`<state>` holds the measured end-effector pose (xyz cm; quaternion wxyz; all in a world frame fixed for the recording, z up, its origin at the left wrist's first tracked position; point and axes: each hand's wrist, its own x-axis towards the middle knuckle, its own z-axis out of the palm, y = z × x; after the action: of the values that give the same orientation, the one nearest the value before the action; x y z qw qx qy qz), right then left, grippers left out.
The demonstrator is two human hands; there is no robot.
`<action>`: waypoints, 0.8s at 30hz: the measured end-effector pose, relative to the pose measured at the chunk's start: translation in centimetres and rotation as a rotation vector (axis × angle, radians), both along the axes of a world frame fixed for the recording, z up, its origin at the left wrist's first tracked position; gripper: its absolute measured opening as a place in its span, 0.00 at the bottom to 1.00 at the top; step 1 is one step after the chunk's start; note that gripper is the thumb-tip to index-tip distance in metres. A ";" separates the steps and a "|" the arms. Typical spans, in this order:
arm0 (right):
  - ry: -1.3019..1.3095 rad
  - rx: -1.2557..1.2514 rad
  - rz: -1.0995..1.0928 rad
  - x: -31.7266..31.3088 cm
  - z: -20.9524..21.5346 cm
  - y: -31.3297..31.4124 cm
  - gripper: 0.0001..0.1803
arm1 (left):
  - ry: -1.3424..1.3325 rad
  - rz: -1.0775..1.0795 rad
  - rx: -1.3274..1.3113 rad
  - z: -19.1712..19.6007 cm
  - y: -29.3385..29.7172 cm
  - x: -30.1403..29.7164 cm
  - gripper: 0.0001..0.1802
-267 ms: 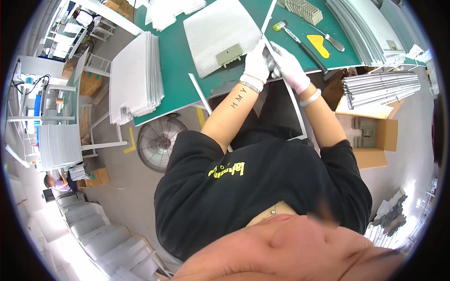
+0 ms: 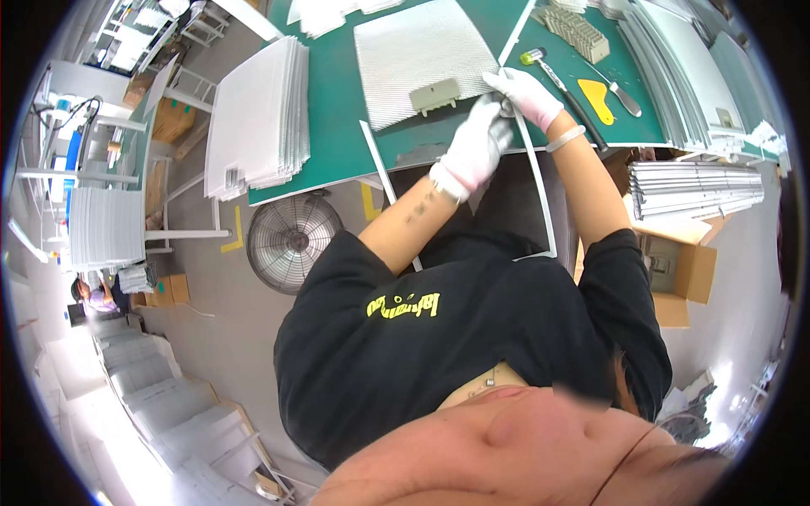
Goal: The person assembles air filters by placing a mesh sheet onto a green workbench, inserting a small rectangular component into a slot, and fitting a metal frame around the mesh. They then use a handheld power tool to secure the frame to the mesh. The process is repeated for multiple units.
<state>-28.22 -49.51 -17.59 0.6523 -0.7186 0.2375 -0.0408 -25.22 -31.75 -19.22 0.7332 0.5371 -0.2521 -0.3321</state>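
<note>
White gloves cover both my hands. My right hand is closed around the right side strip of a thin white frame, near where an upper strip meets it. Just below, my left hand curls its fingers against the same strip; whatever they pinch is too small to make out. The frame overhangs the table's front edge toward my body, and its left strip stands apart from my hands. Beyond them lies a white mesh panel with a beige plastic bracket on its near edge.
The green table bears a stack of mesh panels at left. To the right are a hammer, yellow scraper, putty knife and beige brackets. A floor fan and cardboard box stand below.
My left hand has drawn back toward my body along the strip. My right hand has moved farther up it, and the view has shifted slightly.
</note>
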 end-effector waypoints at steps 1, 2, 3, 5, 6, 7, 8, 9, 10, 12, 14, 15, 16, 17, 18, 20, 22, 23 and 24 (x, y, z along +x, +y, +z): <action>0.011 0.127 0.004 0.1 0.3 0.4 0.15 | 0.881 -0.057 -0.147 2.8 1.6 -1.0 0.15; -0.048 0.228 -0.020 0.1 0.1 0.5 0.14 | 0.348 -0.049 -0.097 3.4 3.7 -0.4 0.15; -0.104 0.331 -0.048 -0.2 -0.5 0.4 0.13 | -0.180 -0.042 -0.034 4.0 6.4 0.8 0.15; -0.176 0.496 -0.070 -0.8 -1.3 -0.6 0.09 | -0.522 0.165 0.050 5.4 10.0 4.0 0.16; -0.194 0.514 -0.049 -0.9 -1.5 -1.0 0.08 | -0.662 0.442 0.286 4.1 11.2 6.7 0.18; -0.213 0.540 -0.018 -0.7 -1.4 -0.8 0.08 | -1.302 0.667 0.476 1.2 12.8 11.0 0.18; -0.215 0.558 -0.001 0.4 -0.8 0.5 0.08 | -1.554 0.538 0.551 -3.8 16.3 16.4 0.20; -0.202 0.557 -0.057 -0.5 -1.0 0.5 0.07 | -0.727 0.104 0.636 -1.5 15.2 16.5 0.23; -0.201 0.561 -0.082 -0.7 -0.6 0.9 0.07 | -0.212 0.073 0.272 0.0 14.3 15.7 0.24; -0.193 0.556 -0.077 -1.5 -0.3 0.6 0.09 | 0.287 -0.016 -0.110 2.7 12.5 14.4 0.24; -0.216 0.550 -0.100 -2.4 0.3 0.6 0.09 | 0.266 -0.111 -0.124 5.2 11.8 13.3 0.24; -0.246 0.524 -0.105 -2.9 0.9 0.8 0.09 | 0.139 -0.075 -0.102 5.3 12.0 12.9 0.24; -0.275 0.500 -0.111 -3.4 1.5 0.7 0.09 | 0.012 -0.038 -0.079 5.4 12.1 12.7 0.24; -0.305 0.476 -0.117 -4.0 1.8 0.7 0.09 | -0.115 -0.001 -0.055 5.6 12.2 12.3 0.24; -0.376 0.474 -0.121 -4.6 1.8 0.4 0.07 | -0.105 0.027 -0.063 6.0 12.1 12.0 0.25; -0.465 0.410 -0.121 -5.5 3.2 1.1 0.07 | -0.084 0.091 -0.075 7.2 12.0 10.9 0.27; -0.520 0.360 -0.126 -6.2 4.3 1.5 0.08 | -0.147 0.169 -0.044 8.1 11.8 9.7 0.30; -0.516 0.355 -0.160 -6.5 4.8 1.9 0.10 | -0.224 0.220 -0.007 8.5 11.8 9.0 0.32; -0.512 0.353 -0.189 -6.8 6.6 3.1 0.12 | -0.302 0.276 0.033 8.9 12.0 8.4 0.34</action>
<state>-34.99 -46.44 -11.03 0.7989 -0.5354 0.1346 -0.2387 -16.86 -19.70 -10.27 0.7167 0.6224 -0.2775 -0.1482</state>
